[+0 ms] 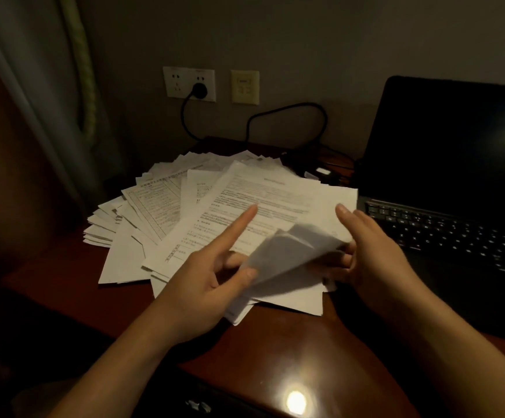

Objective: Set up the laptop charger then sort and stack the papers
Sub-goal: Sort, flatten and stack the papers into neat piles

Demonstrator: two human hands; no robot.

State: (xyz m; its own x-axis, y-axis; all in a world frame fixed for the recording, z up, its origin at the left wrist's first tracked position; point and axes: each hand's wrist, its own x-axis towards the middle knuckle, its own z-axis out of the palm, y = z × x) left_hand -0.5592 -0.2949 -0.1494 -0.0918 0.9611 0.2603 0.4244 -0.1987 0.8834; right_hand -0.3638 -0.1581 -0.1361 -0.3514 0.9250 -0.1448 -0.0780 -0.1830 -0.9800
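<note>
With the charger point(199, 90) seemingly plugged in, we judge we're sorting. Our left hand point(209, 285) and right hand point(375, 254) both pinch one curled sheet point(290, 251) above the papers point(160, 206) fanned across the counter point(275, 342). Next we need to lift it clear and lay it square.

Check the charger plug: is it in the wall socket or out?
In. The black plug sits in the right-hand outlet of the white wall socket, and its cable drops toward the desk.

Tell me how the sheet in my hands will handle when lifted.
Likely floppy: the sheet curls where the right hand holds it. Probably light: a single thin sheet, blurred as if fluttering. It might slide off the pile, whose sheets lie fanned and loose.
</note>
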